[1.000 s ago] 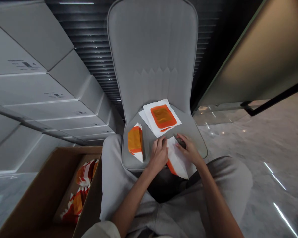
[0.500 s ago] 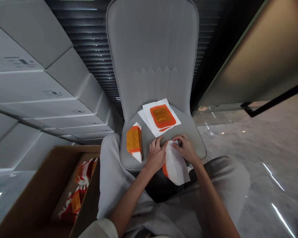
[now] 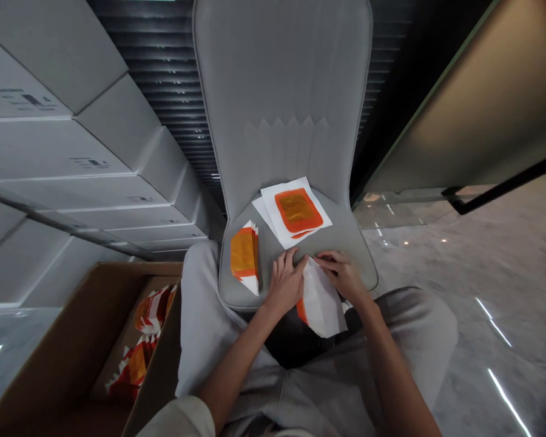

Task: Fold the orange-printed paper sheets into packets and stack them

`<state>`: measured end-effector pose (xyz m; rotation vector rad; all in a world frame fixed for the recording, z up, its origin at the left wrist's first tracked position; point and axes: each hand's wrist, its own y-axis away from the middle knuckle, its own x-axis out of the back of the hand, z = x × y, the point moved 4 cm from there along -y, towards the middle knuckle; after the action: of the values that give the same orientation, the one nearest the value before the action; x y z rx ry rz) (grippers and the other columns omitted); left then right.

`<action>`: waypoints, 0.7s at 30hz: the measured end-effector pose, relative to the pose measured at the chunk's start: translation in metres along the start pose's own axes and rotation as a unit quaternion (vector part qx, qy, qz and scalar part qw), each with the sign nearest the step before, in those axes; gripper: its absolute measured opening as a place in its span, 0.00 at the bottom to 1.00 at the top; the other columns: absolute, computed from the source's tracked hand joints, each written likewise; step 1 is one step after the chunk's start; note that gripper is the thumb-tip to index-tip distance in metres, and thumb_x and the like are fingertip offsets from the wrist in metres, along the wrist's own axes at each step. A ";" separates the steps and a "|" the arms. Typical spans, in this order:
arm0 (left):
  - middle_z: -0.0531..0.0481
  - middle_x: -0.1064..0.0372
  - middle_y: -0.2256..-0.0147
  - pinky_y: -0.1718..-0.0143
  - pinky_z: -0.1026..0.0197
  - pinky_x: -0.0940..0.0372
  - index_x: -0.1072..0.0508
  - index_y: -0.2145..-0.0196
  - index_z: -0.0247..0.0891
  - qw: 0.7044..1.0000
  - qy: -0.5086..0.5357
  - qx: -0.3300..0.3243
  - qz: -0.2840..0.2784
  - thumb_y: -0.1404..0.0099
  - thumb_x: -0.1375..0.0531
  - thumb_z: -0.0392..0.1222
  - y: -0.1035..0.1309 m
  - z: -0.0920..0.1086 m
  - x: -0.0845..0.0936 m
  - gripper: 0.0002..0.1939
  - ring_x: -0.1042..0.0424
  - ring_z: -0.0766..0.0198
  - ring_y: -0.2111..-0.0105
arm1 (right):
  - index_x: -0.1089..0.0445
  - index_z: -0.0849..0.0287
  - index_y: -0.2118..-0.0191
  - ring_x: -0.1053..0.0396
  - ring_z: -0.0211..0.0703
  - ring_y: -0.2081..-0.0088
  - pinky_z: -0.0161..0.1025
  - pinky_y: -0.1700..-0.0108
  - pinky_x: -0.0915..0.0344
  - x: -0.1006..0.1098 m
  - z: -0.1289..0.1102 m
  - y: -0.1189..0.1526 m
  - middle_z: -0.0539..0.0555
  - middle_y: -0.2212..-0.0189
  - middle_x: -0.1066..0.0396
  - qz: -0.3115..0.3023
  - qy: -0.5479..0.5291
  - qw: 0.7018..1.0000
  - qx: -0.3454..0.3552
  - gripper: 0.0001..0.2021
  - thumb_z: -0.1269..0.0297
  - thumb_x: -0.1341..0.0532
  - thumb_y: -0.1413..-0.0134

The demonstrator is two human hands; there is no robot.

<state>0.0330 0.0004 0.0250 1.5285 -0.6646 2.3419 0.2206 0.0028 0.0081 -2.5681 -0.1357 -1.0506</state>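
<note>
A partly folded white sheet [image 3: 322,300] with an orange edge hangs over the front of the grey chair seat [image 3: 241,300]. My left hand [image 3: 287,280] pinches its upper left corner. At the top right of the same sheet, my right hand [image 3: 341,273] has its fingers closed on the edge. Beyond my hands lie flat white sheets [image 3: 273,233] with an orange and amber square [image 3: 299,210] on top. To the left on the seat rests a stack of folded orange and white papers [image 3: 244,255].
An open cardboard box [image 3: 95,273] at the lower left holds folded orange and white papers [image 3: 139,367]. White boxes [image 3: 50,145] are stacked on the left. A glass panel with a dark handle [image 3: 505,191] stands on the right.
The fingers of my right hand have straightened and come closer together at the sheet's top edge. My left hand stays on the sheet. The view has shifted slightly.
</note>
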 end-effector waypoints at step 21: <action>0.40 0.45 0.36 0.46 0.43 0.38 0.36 0.36 0.47 1.000 -0.013 0.011 0.007 0.26 0.47 0.41 -0.002 0.001 0.000 0.22 0.42 0.46 0.40 | 0.37 0.52 0.34 0.41 0.49 0.33 0.55 0.33 0.40 -0.009 -0.028 0.020 0.52 0.36 0.36 -0.046 0.191 0.972 0.133 0.23 0.72 0.46 0.31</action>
<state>0.0350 0.0018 0.0261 1.5702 -0.6593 2.3508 0.1995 -0.0252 0.0145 -2.0990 -0.2748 -1.4328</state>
